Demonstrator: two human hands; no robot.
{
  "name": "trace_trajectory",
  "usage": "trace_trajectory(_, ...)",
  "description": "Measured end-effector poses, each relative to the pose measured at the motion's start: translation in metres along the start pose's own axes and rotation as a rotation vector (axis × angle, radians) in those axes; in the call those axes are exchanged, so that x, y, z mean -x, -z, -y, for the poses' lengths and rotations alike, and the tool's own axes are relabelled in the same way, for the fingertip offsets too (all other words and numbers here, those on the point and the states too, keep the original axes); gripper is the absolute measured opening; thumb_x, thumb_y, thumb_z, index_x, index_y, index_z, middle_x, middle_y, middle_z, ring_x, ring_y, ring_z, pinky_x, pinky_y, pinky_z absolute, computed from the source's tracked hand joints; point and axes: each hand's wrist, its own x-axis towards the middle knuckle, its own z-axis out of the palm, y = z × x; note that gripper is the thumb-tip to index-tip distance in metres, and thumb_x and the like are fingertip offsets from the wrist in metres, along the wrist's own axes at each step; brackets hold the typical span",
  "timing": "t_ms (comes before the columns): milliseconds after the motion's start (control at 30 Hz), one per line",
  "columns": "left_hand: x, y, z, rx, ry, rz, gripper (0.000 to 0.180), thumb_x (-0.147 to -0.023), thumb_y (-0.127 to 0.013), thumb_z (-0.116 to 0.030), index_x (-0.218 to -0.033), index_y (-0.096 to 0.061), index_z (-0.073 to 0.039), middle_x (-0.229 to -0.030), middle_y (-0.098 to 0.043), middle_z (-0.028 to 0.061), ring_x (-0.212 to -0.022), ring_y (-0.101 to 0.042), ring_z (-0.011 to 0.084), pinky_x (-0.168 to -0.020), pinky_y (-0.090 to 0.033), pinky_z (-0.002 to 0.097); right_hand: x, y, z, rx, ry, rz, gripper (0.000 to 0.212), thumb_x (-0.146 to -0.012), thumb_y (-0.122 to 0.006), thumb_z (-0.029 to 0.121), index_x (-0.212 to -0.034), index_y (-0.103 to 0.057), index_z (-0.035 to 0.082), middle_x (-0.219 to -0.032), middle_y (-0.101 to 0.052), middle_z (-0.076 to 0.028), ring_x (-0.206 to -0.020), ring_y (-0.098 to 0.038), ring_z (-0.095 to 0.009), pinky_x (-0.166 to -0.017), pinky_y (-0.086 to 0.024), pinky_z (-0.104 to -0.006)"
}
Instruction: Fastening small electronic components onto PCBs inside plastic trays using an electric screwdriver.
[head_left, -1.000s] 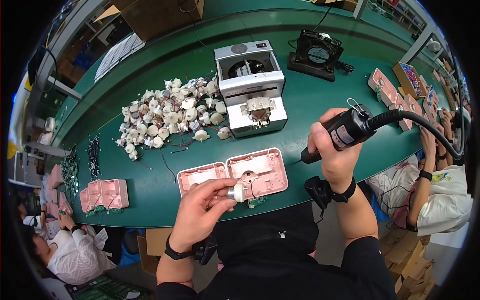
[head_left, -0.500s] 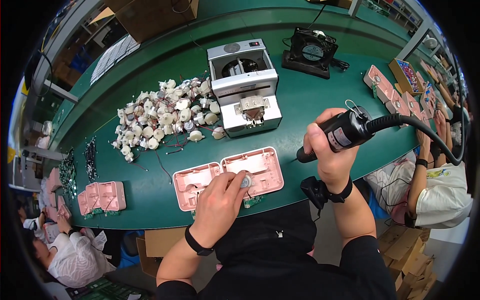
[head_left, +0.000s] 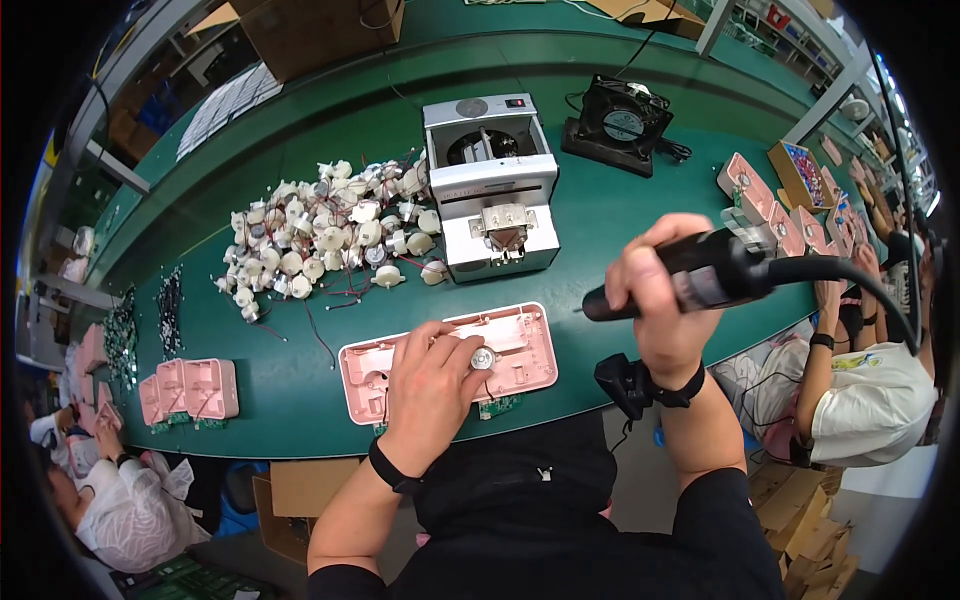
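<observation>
Two pink plastic housings lie side by side at the table's near edge, a right one (head_left: 538, 350) and a left one (head_left: 358, 395). My left hand (head_left: 428, 385) reaches over them, fingers curled. Its thumb and index finger close against a small round silver motor (head_left: 483, 358) at the right housing's left part. The other fingertips are partly hidden. Green circuit boards (head_left: 500, 407) stick out below the housings. My right hand (head_left: 660, 295) wraps round a black electric screwdriver (head_left: 705, 275), held right of the housings with its bit pointing left, clear of them.
A heap of white motors with wires (head_left: 320, 235) lies left of a grey-white machine (head_left: 495, 190). Behind stands a black fan (head_left: 620, 122). More pink housings rest at left (head_left: 190, 388) and right (head_left: 760, 205). The screwdriver's cable (head_left: 850, 270) arcs rightward. People sit on both sides.
My right hand has tilted the screwdriver flatter, its bit now more level. My left index finger has slid from the motor's top to its side. The whole view has shifted slightly.
</observation>
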Motion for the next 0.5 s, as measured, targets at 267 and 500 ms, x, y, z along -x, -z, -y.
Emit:
trace_trajectory(267,-0.001,-0.006,0.014,0.118,-0.032,-0.075,0.034,-0.07,-0.079,-0.011,-0.102,-0.069,-0.005,-0.094,-0.064,0.0076,-0.108,-0.055,0.0295,-0.103,-0.041,0.0488,-0.063,-0.05,0.015,-0.097,0.093,0.119,0.012,-0.091,-0.061,0.008,-0.093,-0.052,0.0,-0.066,-0.053,-0.006,-0.051,-0.052,-0.015,-0.051,-0.045,-0.03)
trace_trajectory(500,-0.009,-0.017,0.016,0.144,-0.048,-0.125,0.034,-0.068,-0.081,-0.012,-0.1,-0.069,-0.004,-0.094,-0.063,0.0088,-0.107,-0.054,0.03,-0.102,-0.041,0.0489,-0.081,-0.074,0.002,-0.032,0.077,0.165,0.01,-0.092,-0.061,0.008,-0.09,-0.054,0.0,-0.065,-0.053,-0.005,-0.05,-0.052,-0.015,-0.05,-0.045,-0.03)
